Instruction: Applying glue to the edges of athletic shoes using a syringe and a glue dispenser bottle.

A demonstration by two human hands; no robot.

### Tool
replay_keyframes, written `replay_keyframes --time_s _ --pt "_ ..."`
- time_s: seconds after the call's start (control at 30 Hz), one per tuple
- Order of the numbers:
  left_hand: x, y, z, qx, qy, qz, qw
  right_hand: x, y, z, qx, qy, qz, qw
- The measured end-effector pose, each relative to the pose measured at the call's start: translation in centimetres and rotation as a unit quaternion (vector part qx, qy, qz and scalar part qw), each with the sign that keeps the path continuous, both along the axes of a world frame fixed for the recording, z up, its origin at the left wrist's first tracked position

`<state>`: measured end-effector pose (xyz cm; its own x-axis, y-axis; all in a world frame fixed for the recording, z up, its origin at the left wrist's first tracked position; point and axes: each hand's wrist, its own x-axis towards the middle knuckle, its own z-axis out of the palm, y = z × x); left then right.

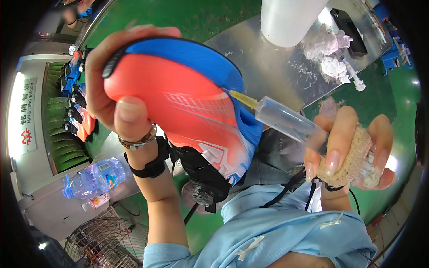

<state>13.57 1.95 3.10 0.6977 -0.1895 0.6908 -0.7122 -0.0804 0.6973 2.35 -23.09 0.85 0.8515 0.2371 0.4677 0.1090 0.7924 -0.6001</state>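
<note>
My left hand (100, 80) is wrapped round the toe of an orange-red and blue sports shoe (174, 89), with the thumb pressed on its upper. A black part with a round knob (202, 194) shows at the shoe's lower end. In my right hand (346, 129) is a clear syringe (286, 120) with a yellow needle hub. Its needle tip meets the seam between the orange upper and the blue edge; exact contact is too fine to tell. Fingers of that hand also grip a tan sponge-like block (342, 156) and a crumpled white wad (372, 172).
A metal table (237, 44) carries a white tub (290, 22), a dark phone (348, 31), crumpled white wads (334, 69) and another syringe (351, 69). Plastic bottles (96, 178) lie at left near a wire fan guard (105, 241). More shoes (82, 120) stand on a green rack.
</note>
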Motion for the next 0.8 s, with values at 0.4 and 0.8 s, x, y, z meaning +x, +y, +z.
replay_keyframes --time_s 0.4,0.8 --pt "2.6 3.5 -1.9 -0.006 0.001 0.066 0.998 0.2 1.6 -4.5 0.013 -0.001 0.003 1.000" --pt "4.2 6.8 -3.6 0.019 0.049 0.123 0.991 -3.5 1.1 -5.8 -0.040 0.125 -0.005 0.991"
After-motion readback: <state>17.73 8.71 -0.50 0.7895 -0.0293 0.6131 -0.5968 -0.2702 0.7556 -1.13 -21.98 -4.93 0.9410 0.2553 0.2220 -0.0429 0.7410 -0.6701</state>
